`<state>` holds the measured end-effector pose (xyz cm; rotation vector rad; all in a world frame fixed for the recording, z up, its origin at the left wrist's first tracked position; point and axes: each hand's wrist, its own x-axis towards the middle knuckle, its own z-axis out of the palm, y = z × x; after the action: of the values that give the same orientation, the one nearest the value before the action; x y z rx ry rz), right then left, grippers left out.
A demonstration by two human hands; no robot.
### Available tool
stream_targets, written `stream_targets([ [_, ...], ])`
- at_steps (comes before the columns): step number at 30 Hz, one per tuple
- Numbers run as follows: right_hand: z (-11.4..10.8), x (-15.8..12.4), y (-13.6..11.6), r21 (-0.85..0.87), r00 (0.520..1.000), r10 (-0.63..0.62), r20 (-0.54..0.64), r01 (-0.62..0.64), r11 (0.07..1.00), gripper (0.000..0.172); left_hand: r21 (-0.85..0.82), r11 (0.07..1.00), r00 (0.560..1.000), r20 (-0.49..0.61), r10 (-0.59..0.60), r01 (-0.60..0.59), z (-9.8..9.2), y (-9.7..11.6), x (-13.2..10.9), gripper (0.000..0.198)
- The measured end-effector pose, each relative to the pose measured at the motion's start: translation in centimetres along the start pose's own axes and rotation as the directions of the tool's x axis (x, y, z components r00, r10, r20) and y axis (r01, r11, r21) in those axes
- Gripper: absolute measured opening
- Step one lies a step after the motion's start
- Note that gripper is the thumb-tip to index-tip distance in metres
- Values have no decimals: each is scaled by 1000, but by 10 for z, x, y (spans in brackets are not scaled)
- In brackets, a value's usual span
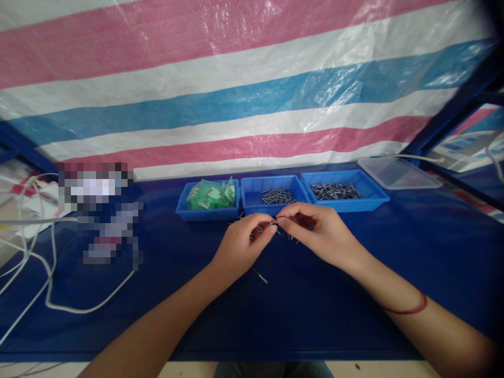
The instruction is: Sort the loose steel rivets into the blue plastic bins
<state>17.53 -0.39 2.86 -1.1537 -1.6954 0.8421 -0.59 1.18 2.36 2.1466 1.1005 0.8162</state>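
My left hand (240,242) and my right hand (325,231) meet fingertip to fingertip over the middle of the bench. Thumb and forefinger of the left pinch a thin metal pin, mostly hidden by the fingers. The right also pinches at that spot; what lies between its fingertips is too small to make out. Beneath and behind the hands is a loose scatter of metal pins (291,237), partly covered by them. Closer to me, one single pin (260,276) with a thicker, lighter end lies on the blue bench top (315,310).
Behind the hands stand three blue bins: the left bin (208,214) with green plastic packets (212,194), the middle bin (271,182) and right bin (350,206) with metal pins. A clear lid (399,174) lies far right. White cables (84,311) run across the left.
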Motion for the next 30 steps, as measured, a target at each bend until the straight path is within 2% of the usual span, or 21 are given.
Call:
stream_targets([
  [5, 0, 0, 1, -108, 998, -49, 36, 53, 993, 14, -1, 999, 994, -104, 33, -34, -1, -1, 1, 14],
  [7, -2, 1, 1, -172, 994, -89, 58, 97, 980, 12, 21, 999, 994, -94, 51, -49, -5, 0, 1, 15],
  [9, -8, 2, 2, -219, 994, -105, 28, 109, 970, 13, 70, 996, 998, -17, 61, -60, -12, 2, 2, 20],
  [12, -27, 6, 7, -314, 983, -92, -158, 39, 949, 15, 217, 972, 986, 160, 56, -91, -28, 4, 2, 28],
  [15, -52, 11, 20, -496, 920, -91, -382, -121, 860, 16, 283, 939, 934, 346, 90, -195, -43, 5, 2, 23],
  [17, -66, 14, 30, -615, 897, -108, -428, -202, 762, 18, 295, 923, 884, 459, 89, -246, -49, 6, 1, 22],
  [20, -76, 17, 41, -724, 902, -133, -411, -234, 649, 25, 352, 898, 849, 526, 45, -265, -49, 6, -2, 22],
  [22, -77, 17, 43, -739, 898, -142, -416, -243, 628, 28, 396, 878, 845, 534, 16, -267, -47, 5, -4, 20],
  [26, -70, 15, 31, -701, 883, -194, -427, -188, 687, 25, 443, 850, 849, 528, 11, -286, -41, 2, -3, 12],
  [28, -62, 12, 21, -673, 897, -230, -377, -95, 733, 21, 455, 838, 854, 519, 25, -301, -39, 0, -2, 12],
  [30, -50, 9, 12, -641, 928, -261, -265, 32, 767, 18, 469, 825, 856, 516, 35, -315, -38, 0, -2, 13],
])
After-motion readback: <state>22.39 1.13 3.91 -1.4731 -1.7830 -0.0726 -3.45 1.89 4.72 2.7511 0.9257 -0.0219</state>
